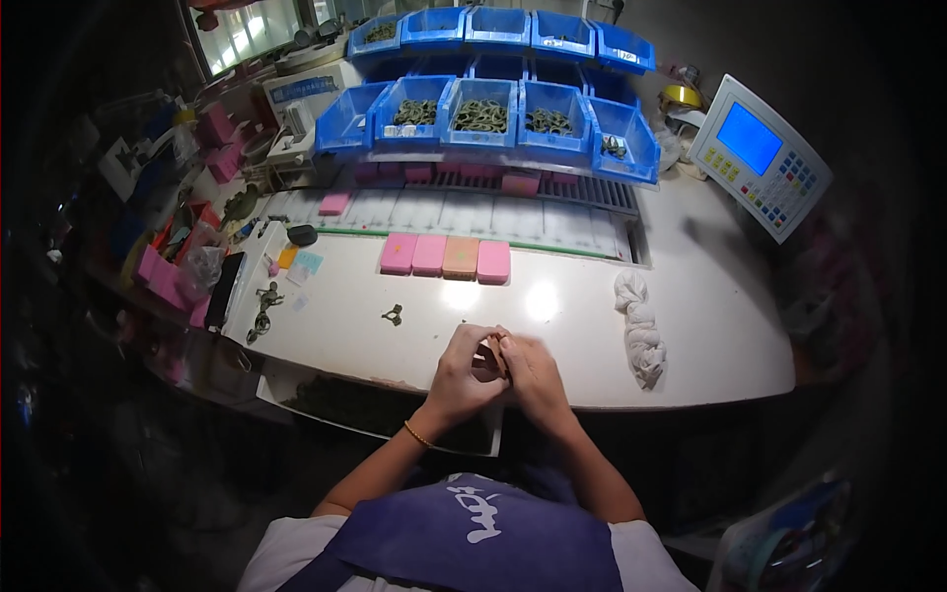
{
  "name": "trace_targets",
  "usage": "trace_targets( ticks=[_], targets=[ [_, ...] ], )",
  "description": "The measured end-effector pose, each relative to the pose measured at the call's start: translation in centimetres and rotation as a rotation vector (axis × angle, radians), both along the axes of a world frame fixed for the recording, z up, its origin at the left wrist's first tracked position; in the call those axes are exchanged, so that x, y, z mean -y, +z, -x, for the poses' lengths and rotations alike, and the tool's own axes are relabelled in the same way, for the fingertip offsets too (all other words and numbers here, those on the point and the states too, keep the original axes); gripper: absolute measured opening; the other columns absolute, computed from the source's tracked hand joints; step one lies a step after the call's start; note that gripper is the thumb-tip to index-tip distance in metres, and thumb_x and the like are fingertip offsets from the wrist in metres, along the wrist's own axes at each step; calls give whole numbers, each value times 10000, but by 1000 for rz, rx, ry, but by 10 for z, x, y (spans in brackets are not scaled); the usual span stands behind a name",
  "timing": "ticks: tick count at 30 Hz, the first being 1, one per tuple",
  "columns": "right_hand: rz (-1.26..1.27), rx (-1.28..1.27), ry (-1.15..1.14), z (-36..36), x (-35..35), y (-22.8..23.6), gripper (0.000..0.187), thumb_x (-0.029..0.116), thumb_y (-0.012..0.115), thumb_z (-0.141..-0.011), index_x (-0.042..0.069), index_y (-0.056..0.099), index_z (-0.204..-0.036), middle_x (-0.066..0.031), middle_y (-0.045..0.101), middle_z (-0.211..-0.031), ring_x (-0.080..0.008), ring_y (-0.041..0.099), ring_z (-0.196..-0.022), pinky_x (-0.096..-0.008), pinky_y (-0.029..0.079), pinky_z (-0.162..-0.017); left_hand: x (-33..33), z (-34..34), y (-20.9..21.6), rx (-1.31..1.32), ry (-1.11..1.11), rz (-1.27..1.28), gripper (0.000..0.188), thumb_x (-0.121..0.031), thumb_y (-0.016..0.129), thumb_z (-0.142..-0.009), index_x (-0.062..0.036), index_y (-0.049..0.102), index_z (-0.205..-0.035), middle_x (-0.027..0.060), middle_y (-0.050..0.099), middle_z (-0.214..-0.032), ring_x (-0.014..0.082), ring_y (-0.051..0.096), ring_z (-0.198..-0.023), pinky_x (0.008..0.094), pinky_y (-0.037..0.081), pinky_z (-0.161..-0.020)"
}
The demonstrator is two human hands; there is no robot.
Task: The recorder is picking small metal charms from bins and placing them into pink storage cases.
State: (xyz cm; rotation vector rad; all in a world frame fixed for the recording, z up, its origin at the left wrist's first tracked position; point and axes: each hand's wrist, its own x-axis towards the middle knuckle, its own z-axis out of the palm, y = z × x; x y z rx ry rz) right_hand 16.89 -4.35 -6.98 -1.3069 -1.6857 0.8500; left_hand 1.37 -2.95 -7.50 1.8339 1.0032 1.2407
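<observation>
My left hand (pixel 462 370) and my right hand (pixel 538 380) meet at the table's front edge. Between them is a small flat brown piece (pixel 500 357), gripped by the fingers of both; most of it is hidden, so its exact kind does not show. Beyond the hands, a small dark-green forked part (pixel 393 315) lies on the white table (pixel 562 340). Farther back, a row of pink blocks (pixel 427 255) includes one orange-brown block (pixel 461 257).
Blue bins (pixel 483 109), several with green parts, rise at the back. A twisted white cloth (pixel 641 331) lies at right, below a control panel (pixel 764 153). More green parts (pixel 264 308) sit at left. An open drawer (pixel 281 387) juts out below the table.
</observation>
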Motion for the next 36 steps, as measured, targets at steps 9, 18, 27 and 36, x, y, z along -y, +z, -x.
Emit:
trace_targets(
  ticks=[9, 18, 27, 36],
  targets=[
    [-124, -20, -268, -10, -16, -6, 386, 126, 581, -970, 3, 549, -1335, -183, 586, -1000, -354, 599, -945, -414, 496, -875, -27, 35, -8, 271, -103, 447, 551, -9, 732, -755, -13, 521, -1264, 95, 578, -1115, 148, 625, -980, 290, 569, -823],
    [-43, 218, -137, -20, -17, -2, 304, 21, 589, -926, 2, 528, -1224, -203, 556, -1049, -374, 641, -901, -440, 525, -785, -52, 58, 9, 234, -304, 716, 535, 7, 724, -795, -16, 484, -1272, 95, 679, -954, 120, 663, -787, 264, 547, -673],
    [149, 1, 35, -37, -20, 14, 423, 375, 518, -1031, -27, 519, -1162, -228, 605, -1028, -345, 649, -904, -407, 517, -809, -72, 24, 26, 272, -564, 888, 509, -19, 776, -810, -36, 482, -1225, 84, 662, -903, 128, 653, -757, 261, 533, -668],
    [-143, 151, -3, -25, -18, 3, 352, 362, 541, -1023, 13, 564, -1062, -182, 624, -937, -365, 656, -824, -440, 524, -708, -70, 12, 21, 58, -476, 711, 513, -41, 862, -758, -58, 515, -1135, 33, 641, -900, 60, 591, -792, 217, 507, -705]
  ],
)
